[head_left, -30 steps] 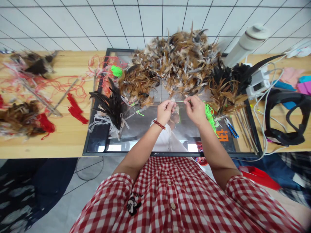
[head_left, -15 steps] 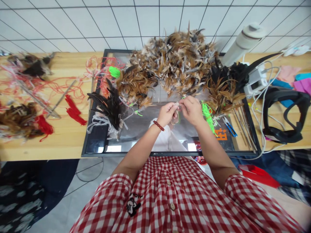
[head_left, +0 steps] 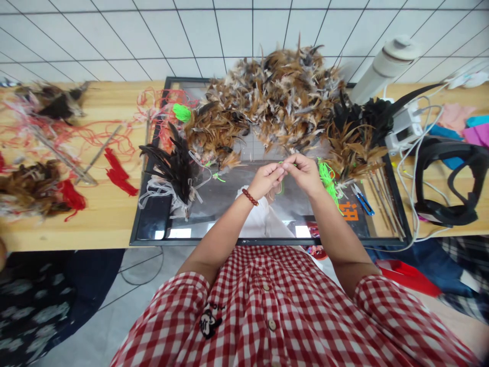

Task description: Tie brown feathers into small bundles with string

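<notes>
Over the dark glass panel (head_left: 225,204), my left hand (head_left: 266,179) and my right hand (head_left: 303,172) meet at the fingertips. Both are closed in a pinch. A thin green string (head_left: 281,189) shows below and between the fingers, and my right fingertips seem to grip it. Whatever sits inside my left pinch is hidden by the fingers. Just right of my right hand lies a bundle of bright green strings (head_left: 327,176). Beyond the hands spreads a large heap of brown feathers (head_left: 278,97).
Black feathers with white ties (head_left: 178,176) lie left, near a green string bundle (head_left: 181,112). Blue-handled snips (head_left: 362,200) and thin sticks (head_left: 384,201) are at right. A bottle (head_left: 385,69), white cables and a black frame (head_left: 418,193) stand farther right. Red strings (head_left: 119,172) lie left.
The fingertips of both hands have drawn closer together, and the whitish bit that showed between them is now covered. My right hand has turned slightly.
</notes>
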A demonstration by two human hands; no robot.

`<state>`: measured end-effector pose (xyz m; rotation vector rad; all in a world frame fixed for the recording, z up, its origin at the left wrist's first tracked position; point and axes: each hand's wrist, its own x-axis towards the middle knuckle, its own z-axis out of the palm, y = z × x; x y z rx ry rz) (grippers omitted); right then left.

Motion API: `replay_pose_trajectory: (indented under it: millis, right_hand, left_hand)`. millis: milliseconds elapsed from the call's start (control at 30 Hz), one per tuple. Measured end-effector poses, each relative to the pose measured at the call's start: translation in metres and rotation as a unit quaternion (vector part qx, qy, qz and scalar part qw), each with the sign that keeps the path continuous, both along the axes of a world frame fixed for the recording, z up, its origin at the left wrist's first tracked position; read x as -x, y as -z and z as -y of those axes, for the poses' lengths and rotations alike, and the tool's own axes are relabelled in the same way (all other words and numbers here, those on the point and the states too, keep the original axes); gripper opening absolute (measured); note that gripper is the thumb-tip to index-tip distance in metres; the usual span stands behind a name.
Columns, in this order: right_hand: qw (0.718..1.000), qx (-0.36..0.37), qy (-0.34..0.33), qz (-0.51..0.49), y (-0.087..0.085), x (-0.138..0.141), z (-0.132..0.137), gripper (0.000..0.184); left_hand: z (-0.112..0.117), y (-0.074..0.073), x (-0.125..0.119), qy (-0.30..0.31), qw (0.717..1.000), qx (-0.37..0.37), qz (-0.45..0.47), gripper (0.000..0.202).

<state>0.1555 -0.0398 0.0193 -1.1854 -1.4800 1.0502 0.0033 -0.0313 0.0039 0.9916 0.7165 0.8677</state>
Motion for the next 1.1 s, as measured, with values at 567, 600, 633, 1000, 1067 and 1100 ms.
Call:
replay_pose_trajectory:
  millis: [567,600,633,1000,1067,1100]
  right_hand:
    - [0.951,-0.191,-0.059,0.236,-0.020,-0.016,0.006,0.031]
    - [0.955,-0.186,-0.058,0.223,-0.020,-0.015,0.006,0.031]
    - [0.960,-0.175,-0.052,0.212,-0.019,-0.014,0.005,0.031]
    - [0.964,-0.143,-0.062,0.214,-0.006,-0.011,0.004,0.023]
    - [0.958,-0.165,-0.103,0.210,-0.009,-0.008,0.006,0.025]
    - [0.955,-0.178,-0.109,0.209,-0.011,-0.008,0.006,0.026]
  left_hand:
    - [-0.002,0.003,0.013,-0.065,0.876,-0.330,-0.346,0.021]
    - [0.000,0.003,0.012,-0.030,0.871,-0.353,-0.340,0.021]
    - [0.002,0.001,0.012,0.001,0.870,-0.369,-0.326,0.021]
    - [-0.003,0.007,0.012,-0.168,0.923,-0.237,-0.253,0.027]
    - [-0.005,0.009,0.014,-0.162,0.893,-0.275,-0.317,0.023]
    - [-0.005,0.010,0.015,-0.143,0.876,-0.305,-0.345,0.021]
